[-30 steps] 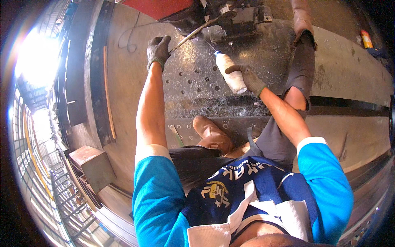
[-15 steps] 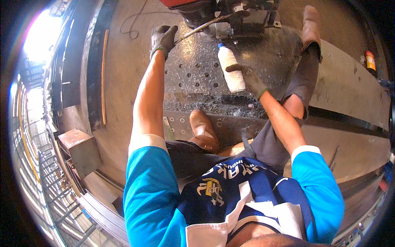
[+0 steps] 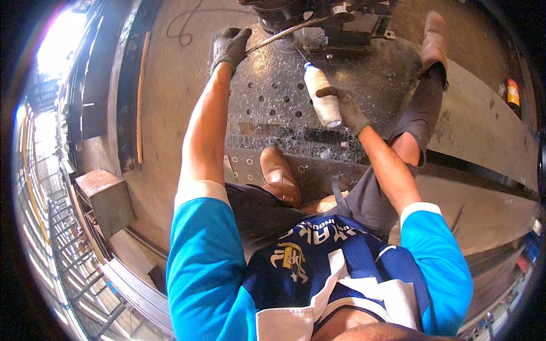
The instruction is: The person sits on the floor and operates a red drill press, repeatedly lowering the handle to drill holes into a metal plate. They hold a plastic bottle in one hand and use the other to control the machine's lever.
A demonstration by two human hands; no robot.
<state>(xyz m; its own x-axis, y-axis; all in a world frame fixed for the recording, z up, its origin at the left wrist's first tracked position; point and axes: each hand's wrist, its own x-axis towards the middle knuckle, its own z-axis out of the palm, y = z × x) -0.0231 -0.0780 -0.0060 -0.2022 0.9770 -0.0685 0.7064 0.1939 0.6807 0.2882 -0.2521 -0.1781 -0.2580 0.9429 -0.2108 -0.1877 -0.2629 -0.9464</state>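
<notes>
My left hand [image 3: 230,46], in a dark glove, is closed around the outer end of a long metal lever [image 3: 284,35]. That lever runs up to the hub of a dark drilling machine [image 3: 318,23] at the far middle. In my gloved right hand [image 3: 346,108] is a pale plastic squeeze bottle [image 3: 318,84] with a blue cap, its tip pointing at the machine's lower end. A thin streak, like a jet of liquid, runs from the tip toward the drilling spot. Under the machine lies a dark metal plate [image 3: 256,122] with several drilled holes, wet and strewn with shavings.
My boots [image 3: 278,176] rest on either side, one near the plate's front edge, one at the far right. A yellow and red container [image 3: 513,94] stands at the right. A cable [image 3: 182,28] curls at the far left; a metal box [image 3: 105,196] sits at the left.
A thin streak now shows at the bottle's tip, and the bottle's base has turned more into view. My left hand and the lever have shifted slightly up and to the right.
</notes>
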